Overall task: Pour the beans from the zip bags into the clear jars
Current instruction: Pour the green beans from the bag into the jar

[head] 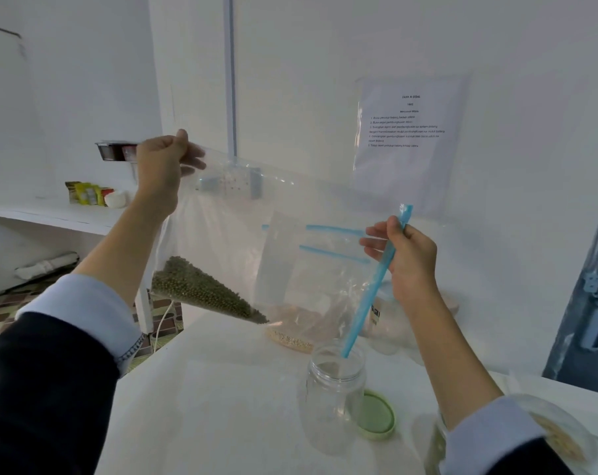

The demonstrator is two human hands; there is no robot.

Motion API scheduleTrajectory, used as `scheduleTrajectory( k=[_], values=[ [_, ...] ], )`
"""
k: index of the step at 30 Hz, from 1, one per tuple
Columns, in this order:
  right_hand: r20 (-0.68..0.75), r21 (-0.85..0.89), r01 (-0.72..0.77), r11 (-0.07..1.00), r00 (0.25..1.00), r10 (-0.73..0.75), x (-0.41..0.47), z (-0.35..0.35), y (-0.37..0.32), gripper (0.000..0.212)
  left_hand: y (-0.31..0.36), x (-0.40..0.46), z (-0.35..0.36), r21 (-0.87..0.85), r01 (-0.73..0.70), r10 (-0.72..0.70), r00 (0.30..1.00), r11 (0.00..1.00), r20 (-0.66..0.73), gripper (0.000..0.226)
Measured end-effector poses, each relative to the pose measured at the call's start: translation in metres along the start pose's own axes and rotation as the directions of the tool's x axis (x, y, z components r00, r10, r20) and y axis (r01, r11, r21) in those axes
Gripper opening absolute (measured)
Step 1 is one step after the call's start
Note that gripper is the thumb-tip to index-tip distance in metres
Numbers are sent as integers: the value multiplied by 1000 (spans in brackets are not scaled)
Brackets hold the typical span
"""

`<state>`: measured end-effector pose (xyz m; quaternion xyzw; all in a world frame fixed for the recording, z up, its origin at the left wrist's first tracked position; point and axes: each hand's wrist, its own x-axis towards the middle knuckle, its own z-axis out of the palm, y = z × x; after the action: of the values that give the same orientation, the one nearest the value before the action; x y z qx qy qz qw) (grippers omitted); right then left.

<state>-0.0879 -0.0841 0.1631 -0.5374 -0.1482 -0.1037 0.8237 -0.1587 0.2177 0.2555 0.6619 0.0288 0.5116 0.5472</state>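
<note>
Head view shows the limp, slippery bag [284, 241] held above the open jar [335, 382], left hand [164, 166] pinching its bottom corner, right hand [407, 258] pinching the blue zip edge; light beans [201, 289] sag low, so corner grips suit best.

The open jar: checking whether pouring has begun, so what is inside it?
The open jar looks empty apart from the blue zip strip tip dipping into its mouth. Green beans remain in the bag.
</note>
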Motion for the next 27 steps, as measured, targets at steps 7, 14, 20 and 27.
scheduleTrajectory(
  k=[7, 14, 20, 27],
  values=[
    [32, 32, -67, 997, 997, 66, -1, -11, 8, 28, 13, -10, 6, 56, -14, 12, 999, 998, 32, 37],
    [43, 158, -206, 966, 978, 202, -4, -19, 9, 18, 20, -23, -1, 89, -10, 5, 998, 996, 59, 32],
    [34, 185, -222, 957, 975, 219, -12, -20, 9, 18, 25, -27, -7, 114, 25, -32, 998, 993, 62, 35],
    [54, 193, -222, 956, 975, 215, -15, -17, 10, 14, 25, -23, -10, 99, 50, -54, 998, 994, 36, 37]
  ],
)
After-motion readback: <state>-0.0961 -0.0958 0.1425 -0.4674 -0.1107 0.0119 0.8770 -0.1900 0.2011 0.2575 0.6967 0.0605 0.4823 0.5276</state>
